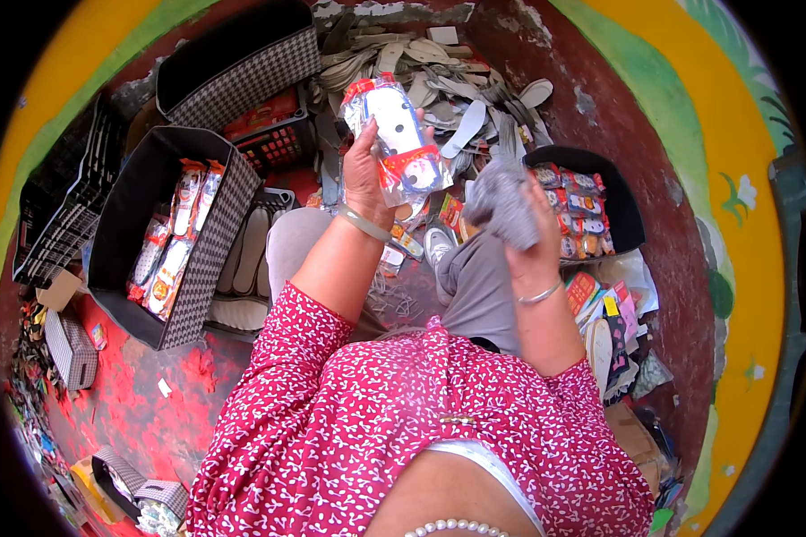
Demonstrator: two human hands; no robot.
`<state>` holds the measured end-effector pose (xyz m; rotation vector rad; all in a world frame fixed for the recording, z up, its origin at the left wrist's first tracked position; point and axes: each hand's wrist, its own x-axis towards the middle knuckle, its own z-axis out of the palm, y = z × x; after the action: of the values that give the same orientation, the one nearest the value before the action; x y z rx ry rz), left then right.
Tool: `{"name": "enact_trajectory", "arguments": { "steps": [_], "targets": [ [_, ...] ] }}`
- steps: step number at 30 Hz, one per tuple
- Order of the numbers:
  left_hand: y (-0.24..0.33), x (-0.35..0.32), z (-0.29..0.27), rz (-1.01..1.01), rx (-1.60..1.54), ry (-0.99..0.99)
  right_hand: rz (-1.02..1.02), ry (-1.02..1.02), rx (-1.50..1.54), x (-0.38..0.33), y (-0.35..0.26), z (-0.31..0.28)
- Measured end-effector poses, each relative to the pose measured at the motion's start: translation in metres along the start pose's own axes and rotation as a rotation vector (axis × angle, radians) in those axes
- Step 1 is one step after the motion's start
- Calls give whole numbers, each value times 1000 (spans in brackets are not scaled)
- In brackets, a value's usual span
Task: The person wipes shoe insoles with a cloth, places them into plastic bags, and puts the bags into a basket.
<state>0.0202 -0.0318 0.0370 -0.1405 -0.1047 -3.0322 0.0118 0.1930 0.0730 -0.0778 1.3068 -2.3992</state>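
My left hand [364, 174] is raised before my knees, closed round a packaged pair of insoles [396, 121]. The package is clear plastic with red ends, and white, blue-edged shapes with dark spots show through it. To the right, my right hand [539, 246] grips a crumpled grey cloth [503, 201], slightly blurred. A gap separates the cloth from the package. Beyond both hands lies a large heap of loose pale insoles [464, 128]. The tips of some right-hand fingers are hidden by the cloth.
A houndstooth fabric bin [215, 259] at left holds several packaged insoles. On the right, a black bin [620, 192] carries stacked packages. Another houndstooth bin [242, 80] leans above a dark crate [282, 130]. Loose insoles [244, 259] fill a tray beside my left knee. A dark red wall curves around the right.
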Motion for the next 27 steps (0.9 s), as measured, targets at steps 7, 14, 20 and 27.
{"name": "enact_trajectory", "arguments": {
  "steps": [7, 14, 20, 27],
  "targets": [
    [-15, -4, 20, 98, 227, -59, 213, -79, 403, 9, 14, 7],
    [-26, -7, 30, 138, 479, -114, 149, -153, 17, -1, 19, 37],
    [-31, -7, 22, 21, 459, -146, 71, -115, -184, 1, 27, 31],
    [-30, -6, 20, -187, 373, -167, -61, -265, -708, -6, 15, 22]
  ]
}}
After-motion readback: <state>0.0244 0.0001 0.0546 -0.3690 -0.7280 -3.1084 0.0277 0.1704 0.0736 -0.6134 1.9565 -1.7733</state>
